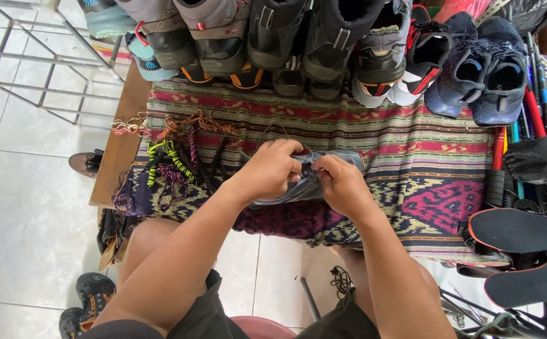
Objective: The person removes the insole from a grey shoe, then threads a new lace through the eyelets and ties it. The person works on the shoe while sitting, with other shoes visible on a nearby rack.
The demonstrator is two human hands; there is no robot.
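Seen from above, a seated person's left hand (272, 168) was closed over the near side of a dark grey-blue fabric shoe (311, 177), fingers curled tight and knuckles up, gripping the upper near its opening. The right hand (342, 185) was likewise clenched on the shoe from the other side, thumb and fingertips pinching the material at the top, just beside the left hand's fingers; the two hands nearly met over the shoe.

The shoe lay on a striped woven cloth in red, purple, green and cream (411, 144) that covered a low wooden table (119, 150), near the table's front edge and roughly at its middle. Its long axis ran across the view, rising slightly to the right, with one rounded end showing past the right hand's knuckles toward the upper right; whether that end was toe or heel could not be told, as the hands covered most of it.

To the left of the hands, a tangle of loose shoelaces in neon yellow, purple, orange and black (173, 157) rested on the cloth. A row of worn shoes in grey, black and navy (324, 50) lined the far edge of the table. At right lay black insoles with red edging (525, 229).
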